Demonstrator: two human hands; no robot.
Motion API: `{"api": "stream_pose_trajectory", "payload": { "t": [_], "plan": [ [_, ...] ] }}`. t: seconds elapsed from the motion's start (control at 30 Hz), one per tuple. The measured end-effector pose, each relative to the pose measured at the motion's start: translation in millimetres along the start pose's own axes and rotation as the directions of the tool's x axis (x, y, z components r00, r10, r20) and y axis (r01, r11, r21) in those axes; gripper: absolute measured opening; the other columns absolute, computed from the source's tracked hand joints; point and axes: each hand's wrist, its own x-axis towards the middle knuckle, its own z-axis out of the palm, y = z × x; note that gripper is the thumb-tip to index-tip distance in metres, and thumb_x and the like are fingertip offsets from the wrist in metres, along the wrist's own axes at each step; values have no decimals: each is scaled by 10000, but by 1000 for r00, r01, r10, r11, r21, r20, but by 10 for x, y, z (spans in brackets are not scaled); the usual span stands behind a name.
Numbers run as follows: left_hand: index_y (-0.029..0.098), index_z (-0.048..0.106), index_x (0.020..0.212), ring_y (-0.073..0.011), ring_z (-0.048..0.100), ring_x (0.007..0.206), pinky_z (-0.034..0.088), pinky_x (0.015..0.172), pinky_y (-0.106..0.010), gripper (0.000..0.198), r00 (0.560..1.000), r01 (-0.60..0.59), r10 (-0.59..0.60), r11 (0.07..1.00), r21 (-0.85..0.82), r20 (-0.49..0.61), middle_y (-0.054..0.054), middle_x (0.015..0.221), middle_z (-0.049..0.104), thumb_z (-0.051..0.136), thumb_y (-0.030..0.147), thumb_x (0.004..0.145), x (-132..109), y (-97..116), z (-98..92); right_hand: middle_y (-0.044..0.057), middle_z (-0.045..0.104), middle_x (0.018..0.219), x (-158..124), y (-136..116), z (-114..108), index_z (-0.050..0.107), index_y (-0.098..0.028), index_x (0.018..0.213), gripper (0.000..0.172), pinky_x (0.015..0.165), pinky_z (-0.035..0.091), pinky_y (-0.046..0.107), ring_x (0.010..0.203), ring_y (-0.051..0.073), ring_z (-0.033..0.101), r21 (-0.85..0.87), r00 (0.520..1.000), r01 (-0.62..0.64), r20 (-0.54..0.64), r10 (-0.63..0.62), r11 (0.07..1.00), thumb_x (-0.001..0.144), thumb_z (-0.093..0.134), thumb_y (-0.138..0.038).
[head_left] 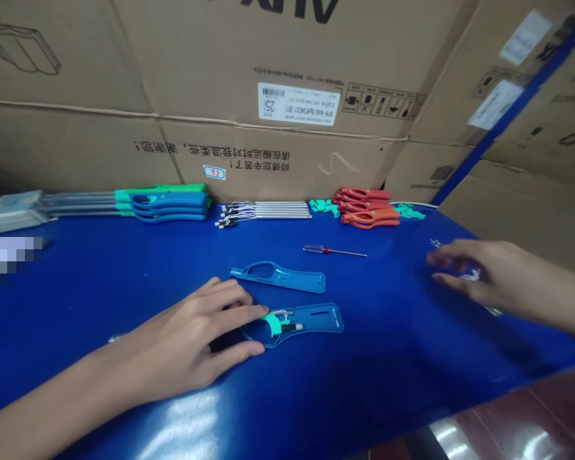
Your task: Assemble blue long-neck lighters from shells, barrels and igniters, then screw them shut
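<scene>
My left hand [206, 329] grips the near end of a blue lighter shell half [323, 318] between thumb and fingers, flat on the table. Inside that shell sit a green trigger [272, 324] and a small black igniter [290, 327] with a white wire. Just beyond it lies a second blue shell half [299, 280], open side up. Over at the right, my right hand [489, 271] is in the air with thumb and fingers apart. Small white parts [472, 276] show beside its palm, partly hidden, and nothing is visibly gripped.
A red-handled screwdriver [333, 250] lies mid-table. Along the back are blue and green lighters [172, 203], several metal tubes with wires [282, 209], green triggers [323, 206] and red-orange shells [371, 217]. Cardboard walls [211, 76] rise behind the blue table [100, 275].
</scene>
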Motion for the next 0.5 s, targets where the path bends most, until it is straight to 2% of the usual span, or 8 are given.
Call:
{"api": "stream_pose_trajectory", "payload": {
  "t": [0.03,0.1,0.23,0.3,0.4,0.5],
  "plan": [
    [233,649,1192,-214,626,936,510,858,-366,336,1000,-10,10,1000,12,-7,-59,1017,662,574,397,908,3,-4,-4,116,739,873,-55,155,1,731,-216,852,176,698,498,364,717,198,662,22,997,-53,58,52,998,724,672,-111],
    [252,657,1187,-213,632,932,520,836,-353,334,999,-30,30,999,28,-21,-49,1006,671,587,403,898,8,-12,-15,122,741,842,-149,397,36,743,-222,833,154,667,496,351,680,186,662,45,983,-158,96,153,986,718,691,-133],
    [305,635,1225,-205,640,914,532,810,-342,350,998,-53,54,998,40,-22,-29,991,675,602,394,889,17,-31,-35,116,726,741,-206,663,165,741,-250,813,134,600,471,348,606,183,644,43,978,-207,39,206,977,735,667,-169],
    [320,627,1235,-206,640,907,539,791,-337,357,998,-64,65,997,34,-20,-26,987,674,606,388,885,20,-39,-40,115,730,757,-187,728,232,734,-251,831,189,619,466,346,632,185,654,52,984,-178,40,176,983,727,635,-128],
    [325,611,1255,-218,634,915,549,774,-343,383,996,-82,83,996,43,-23,-32,995,669,610,383,876,15,-49,-45,97,723,720,-162,748,321,702,-241,791,197,584,453,327,580,169,635,60,972,-237,5,237,970,697,622,-89],
    [306,601,1261,-227,627,931,551,771,-349,392,996,-88,89,994,68,-9,-45,1017,664,606,365,873,1,-48,-50,70,687,628,-173,668,383,639,-228,693,135,532,423,300,498,134,575,45,944,-289,-155,293,956,695,613,-96]
  ]
}}
